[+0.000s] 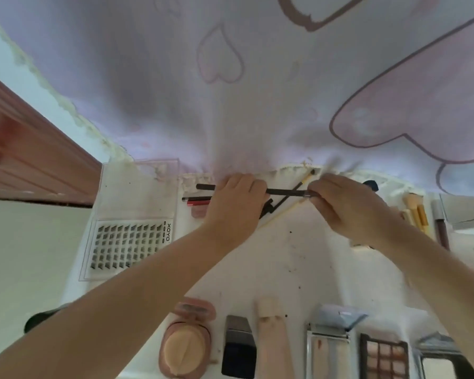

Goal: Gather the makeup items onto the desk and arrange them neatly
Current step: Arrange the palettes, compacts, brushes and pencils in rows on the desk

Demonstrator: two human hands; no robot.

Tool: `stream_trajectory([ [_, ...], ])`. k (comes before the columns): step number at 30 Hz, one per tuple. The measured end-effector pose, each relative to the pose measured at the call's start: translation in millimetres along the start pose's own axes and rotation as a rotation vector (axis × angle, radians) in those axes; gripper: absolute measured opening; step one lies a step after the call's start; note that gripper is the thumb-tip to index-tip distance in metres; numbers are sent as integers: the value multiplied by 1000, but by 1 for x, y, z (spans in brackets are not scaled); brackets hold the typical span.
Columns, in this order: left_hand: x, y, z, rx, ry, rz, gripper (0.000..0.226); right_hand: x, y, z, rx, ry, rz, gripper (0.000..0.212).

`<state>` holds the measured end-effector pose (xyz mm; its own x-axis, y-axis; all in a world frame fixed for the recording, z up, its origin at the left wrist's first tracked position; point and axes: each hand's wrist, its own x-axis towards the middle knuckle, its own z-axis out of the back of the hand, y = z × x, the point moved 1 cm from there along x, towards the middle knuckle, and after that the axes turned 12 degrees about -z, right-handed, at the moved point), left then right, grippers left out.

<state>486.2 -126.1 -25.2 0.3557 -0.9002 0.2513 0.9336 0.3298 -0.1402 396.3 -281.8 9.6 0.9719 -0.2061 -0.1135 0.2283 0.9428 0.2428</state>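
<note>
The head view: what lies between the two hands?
In the head view, a thin black pencil spans from left hand to right hand, crossing a cream-handled brush; below, bare white desk.

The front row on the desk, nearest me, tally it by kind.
Open compacts with a puff: 1
Dark cases: 1
Pale tubes: 1
Eyeshadow palettes: 1
Clear lidded cases: 2
Total: 6
</note>
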Motion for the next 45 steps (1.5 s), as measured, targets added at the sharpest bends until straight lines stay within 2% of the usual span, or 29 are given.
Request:
stream_trajectory([
  [3,7,-11,13,126,-32,-201,31,-10,-9,-2,-103,158,-34,20],
  [6,13,-17,21,173,-8,-331,35,-22,-13,-2,-115,201,-29,26],
  [11,12,-38,11,83,250,-306,46,-50,-17,-5,-254,240,-66,38],
  [16,18,-54,8,1,198,-353,36,-74,-29,-2,-340,213,-100,42],
  [20,22,-69,11,20,256,-399,43,-93,-37,-1,-306,218,-121,42],
  [25,31,-94,11,-19,375,-398,42,-115,-47,1,-313,182,-124,48],
  [26,32,-91,11,-16,399,-367,43,-120,-53,-1,-320,192,-144,47],
  [28,31,-67,20,35,427,-199,46,-140,-78,4,-353,209,-260,40],
  [29,27,-51,26,82,458,-102,45,-152,-93,9,-343,181,-338,44],
  [30,23,-37,31,135,471,-42,44,-165,-107,12,-299,109,-382,57],
  [31,19,-28,34,179,489,-25,44,-175,-118,13,-254,45,-392,73],
  [32,15,-26,35,180,510,-22,44,-181,-123,13,-228,17,-395,77],
  [35,15,-52,23,86,533,-63,43,-176,-109,3,-96,80,-436,37],
  [37,19,-69,18,29,520,-56,43,-163,-95,1,39,107,-403,23],
  [40,23,-87,20,2,479,-38,44,-155,-79,6,223,28,-344,17],
  [43,23,-107,26,-22,466,-53,44,-157,-70,11,372,-210,-227,14],
  [45,25,-119,31,-40,475,-66,43,-159,-71,14,488,-314,-228,17],
])
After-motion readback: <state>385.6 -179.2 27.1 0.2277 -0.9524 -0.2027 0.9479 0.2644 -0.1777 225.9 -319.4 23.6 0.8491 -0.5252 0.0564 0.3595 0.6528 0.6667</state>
